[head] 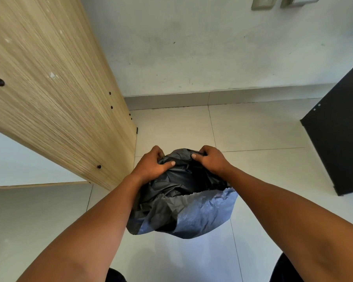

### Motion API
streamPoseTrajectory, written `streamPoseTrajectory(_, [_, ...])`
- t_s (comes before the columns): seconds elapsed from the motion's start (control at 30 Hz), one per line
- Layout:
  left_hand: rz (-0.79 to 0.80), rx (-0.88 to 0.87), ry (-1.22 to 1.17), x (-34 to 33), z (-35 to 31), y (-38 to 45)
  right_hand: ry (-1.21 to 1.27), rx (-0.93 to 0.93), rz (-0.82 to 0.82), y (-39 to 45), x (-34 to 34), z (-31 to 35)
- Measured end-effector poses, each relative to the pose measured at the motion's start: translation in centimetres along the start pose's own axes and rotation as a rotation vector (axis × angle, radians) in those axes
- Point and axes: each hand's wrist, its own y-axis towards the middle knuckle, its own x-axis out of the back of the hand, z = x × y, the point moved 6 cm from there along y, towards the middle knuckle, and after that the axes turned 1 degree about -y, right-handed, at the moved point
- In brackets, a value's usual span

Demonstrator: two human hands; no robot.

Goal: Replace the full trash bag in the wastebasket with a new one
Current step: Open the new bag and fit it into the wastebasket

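The trash bag (171, 200) you hold is black, with a sheen that turns bluish-grey along its lower right side. To your left the wooden panel (49, 88) is pale tan with fine straight grain and small dark dots, while the floor (263, 169) is off-white tile with thin grey joints. The wall (192, 47) is whitish with faint dark scuffs, and the panel at far right (338, 139) is flat black.

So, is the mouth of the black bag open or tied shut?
Open, not tied: both hands, left hand and right hand, grip the bag at its far edge.
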Motion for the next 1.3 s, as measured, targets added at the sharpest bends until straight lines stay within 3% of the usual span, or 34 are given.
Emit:
streamPoseTrajectory(0.07, [-0.003,0.033,-0.067,0.0,-0.1,0.0,0.101,-0.01,0.002,-0.1,-0.2,-0.2])
streamPoseTrajectory(0.3, [0.003,0.164,-0.154,-0.4,0.0,-0.2,0.014,-0.025,0.059,0.0,-0.2,0.4])
streamPoseTrajectory(0.63, [0.004,0.089,-0.028,-1.4,-1.5,-0.7,0.034,0.008,0.163,-0.2,-0.9,1.2])
streamPoseTrajectory(0.87, [-0.11,0.091,-0.047,-0.9,-1.7,-1.9,-0.432,0.162,-0.091,-1.2,0.4,2.4])
streamPoseTrajectory(1.07, [-0.134,0.061,-0.022,-1.1,-1.3,-2.9,-0.322,-0.001,0.01,-1.5,0.4,1.5])
streamPoseTrajectory(1.17, [-0.159,0.075,0.023,-1.2,-0.7,-3.6,-0.252,0.029,0.021,-1.9,0.0,1.4])
streamPoseTrajectory(1.3, [-0.199,0.007,0.053,-1.5,-1.1,-3.9,-0.358,0.133,-0.007,-2.5,-0.2,1.4])
